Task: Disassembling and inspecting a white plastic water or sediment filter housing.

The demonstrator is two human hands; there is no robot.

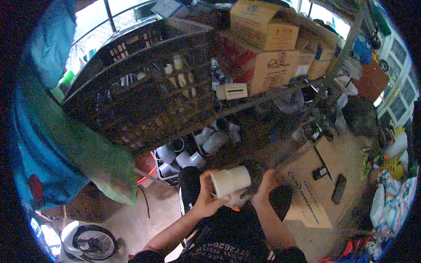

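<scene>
A cream plastic pipe coupling [231, 181], wider at one end, is tilted in front of my body. My left hand [208, 196] grips its wide end, with the thumb beneath and the fingers round the far side. Just to the right, my right hand [265, 187] is raised beside the coupling's narrow end, apart from it, its blurred fingers stretched upward. Below the coupling, a pale, see-through patch and a small orange piece [235, 209] show against my dark clothes; what they are I cannot make out.
A basket of grey pipe fittings [168, 168] stands ahead of my knees. Behind it rises a dark rack [149, 94] of small parts. Cardboard boxes [274, 65] are stacked at the back. Right, flattened cardboard [307, 206] bears a phone [319, 173] and a dark oblong object [338, 189].
</scene>
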